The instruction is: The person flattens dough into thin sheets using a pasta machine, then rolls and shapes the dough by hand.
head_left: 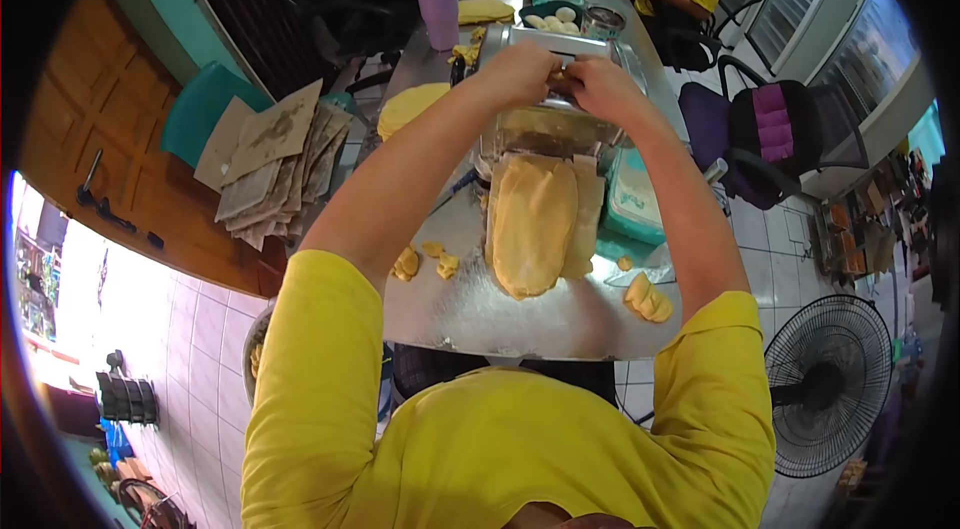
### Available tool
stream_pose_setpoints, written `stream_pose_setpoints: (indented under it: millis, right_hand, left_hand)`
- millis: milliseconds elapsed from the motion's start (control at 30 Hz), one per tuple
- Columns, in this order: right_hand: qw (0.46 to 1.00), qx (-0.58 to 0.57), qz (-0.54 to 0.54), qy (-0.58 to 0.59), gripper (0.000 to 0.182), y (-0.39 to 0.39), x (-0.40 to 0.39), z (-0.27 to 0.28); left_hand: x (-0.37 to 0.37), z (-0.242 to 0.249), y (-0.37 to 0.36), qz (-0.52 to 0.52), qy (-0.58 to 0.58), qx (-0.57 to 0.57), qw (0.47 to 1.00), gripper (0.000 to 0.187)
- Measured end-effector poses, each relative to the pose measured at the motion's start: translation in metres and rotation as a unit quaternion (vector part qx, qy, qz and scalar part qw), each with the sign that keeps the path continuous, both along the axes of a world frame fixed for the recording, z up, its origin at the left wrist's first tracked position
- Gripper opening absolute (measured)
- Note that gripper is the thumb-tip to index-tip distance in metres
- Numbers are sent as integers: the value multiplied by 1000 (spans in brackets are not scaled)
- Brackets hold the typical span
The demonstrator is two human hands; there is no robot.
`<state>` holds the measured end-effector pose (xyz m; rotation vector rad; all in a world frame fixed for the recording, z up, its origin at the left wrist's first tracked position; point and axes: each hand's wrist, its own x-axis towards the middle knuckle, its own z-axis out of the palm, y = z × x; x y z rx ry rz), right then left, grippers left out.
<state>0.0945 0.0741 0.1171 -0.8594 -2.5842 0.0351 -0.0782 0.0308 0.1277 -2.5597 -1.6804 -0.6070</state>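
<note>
Both my hands meet above the top of a metal roller machine on the steel table. My left hand has its fingers curled, and my right hand is closed beside it; a small bit of something yellowish shows between them, too small to name. Below the machine's front, a long flattened sheet of yellow dough lies on brown cardboard. Small dough pieces rest left of it, and a larger dough lump lies to the right.
A green-lidded container stands right of the machine. A purple tumbler, another dough sheet and a bowl of eggs are farther up the table. People sit at the far end. Cardboard sheets are stacked at left; a fan stands at right.
</note>
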Motion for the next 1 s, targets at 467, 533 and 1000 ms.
stream_pose_setpoints:
  millis: [467, 533, 1000]
  right_hand:
    - [998, -33, -48, 4, 15, -11, -2, 9]
    - [998, -35, -54, -2, 16, -15, -3, 13]
    - [996, -3, -80, 27, 19, -29, -14, 10]
  left_hand:
    - [0, 9, -16, 23, 36, 1, 999, 10]
    - [0, -3, -17, 1, -12, 67, 998, 12]
    - [56, -129, -53, 154, -799, -32, 581, 35]
